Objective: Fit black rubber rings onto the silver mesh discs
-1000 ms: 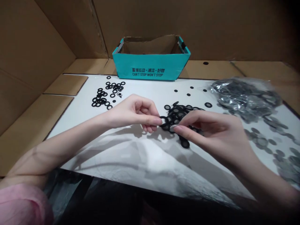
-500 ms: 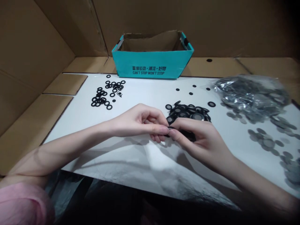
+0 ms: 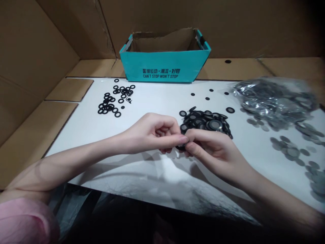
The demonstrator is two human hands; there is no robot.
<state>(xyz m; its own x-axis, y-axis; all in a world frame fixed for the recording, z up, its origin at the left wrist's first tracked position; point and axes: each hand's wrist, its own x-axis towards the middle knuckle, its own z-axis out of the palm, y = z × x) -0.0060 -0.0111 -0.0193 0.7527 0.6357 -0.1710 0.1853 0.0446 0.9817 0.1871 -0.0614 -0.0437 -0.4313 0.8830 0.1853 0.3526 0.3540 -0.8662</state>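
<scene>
My left hand (image 3: 158,134) and my right hand (image 3: 212,145) meet at the middle of the white tabletop (image 3: 149,176), both closed in a pinch on one small black ring (image 3: 180,147). Fingers cover most of this ring, so I cannot tell whether a grey disc sits in it. Just beyond my right hand lies a heap of black rings with grey mesh-like centres (image 3: 203,120). Farther left is a loose group of open black rings (image 3: 108,106), with a small black dot (image 3: 123,107) beside them.
A turquoise box (image 3: 162,64) stands at the back against cardboard walls (image 3: 167,17). To the right lie a clear plastic bag of grey discs (image 3: 276,101) and loose grey discs (image 3: 289,149). One finished-looking ring (image 3: 230,110) and several small black dots (image 3: 207,98) lie near the heap.
My fingertips have shifted on the black ring, and more of its lower edge shows beneath them. The whole view has tilted slightly.
</scene>
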